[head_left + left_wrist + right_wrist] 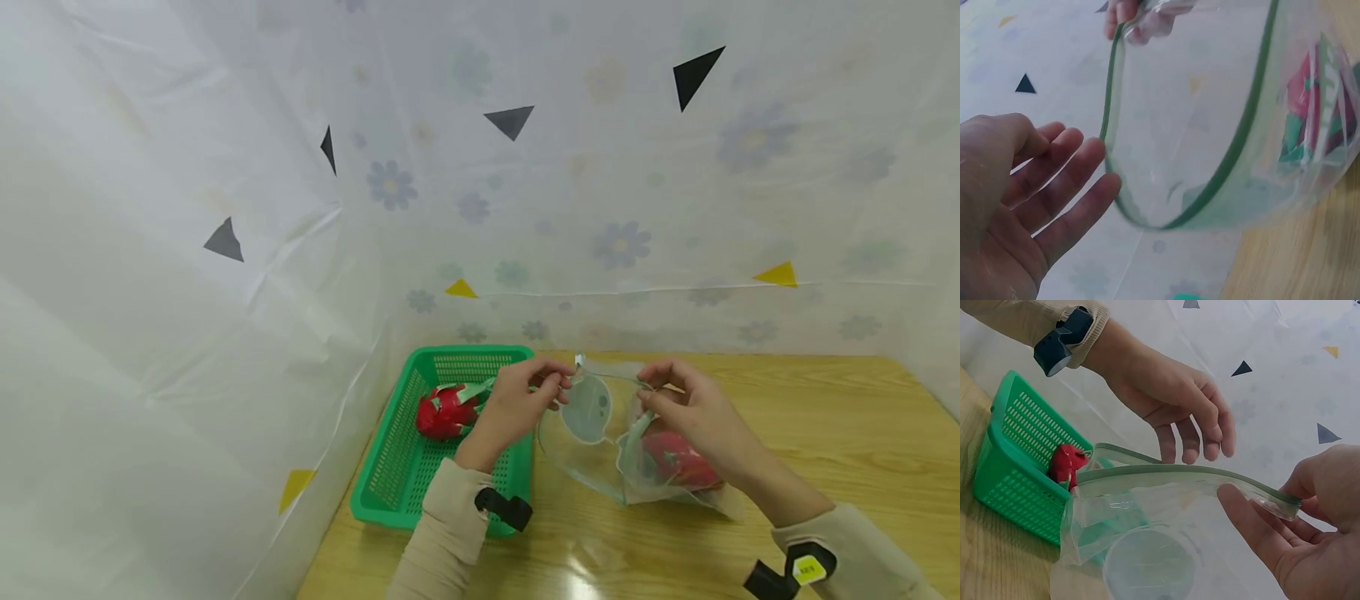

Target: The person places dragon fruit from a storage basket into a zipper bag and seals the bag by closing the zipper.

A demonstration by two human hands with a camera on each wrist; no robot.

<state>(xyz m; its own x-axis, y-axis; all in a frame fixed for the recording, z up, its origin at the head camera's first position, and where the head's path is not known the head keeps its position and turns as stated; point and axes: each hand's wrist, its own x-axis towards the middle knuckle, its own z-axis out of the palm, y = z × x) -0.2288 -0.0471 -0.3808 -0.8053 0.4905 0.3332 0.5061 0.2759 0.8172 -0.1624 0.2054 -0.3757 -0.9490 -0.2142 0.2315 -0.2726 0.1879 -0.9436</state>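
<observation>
A clear zip bag [587,410] with a green-edged mouth stands gaping between the two hands over the table. Inside it lies a red dragon fruit [681,460] with green scales, toward the right. My right hand [697,421] pinches one end of the bag's mouth between thumb and fingers. Opposite, my left hand [1041,200] has its fingers loosely extended, fingertips right at the green rim [1235,140], the thumb apart from it. Another dragon fruit [444,414] rests in the green basket [369,510], left of the bag and partly behind my left forearm.
The wooden table [847,442] reaches back to a patterned plastic sheet [570,208] hung behind it. More sheeting [187,350] rises along the left side, close to the basket. Black, grey and yellow triangles are stuck on the sheets.
</observation>
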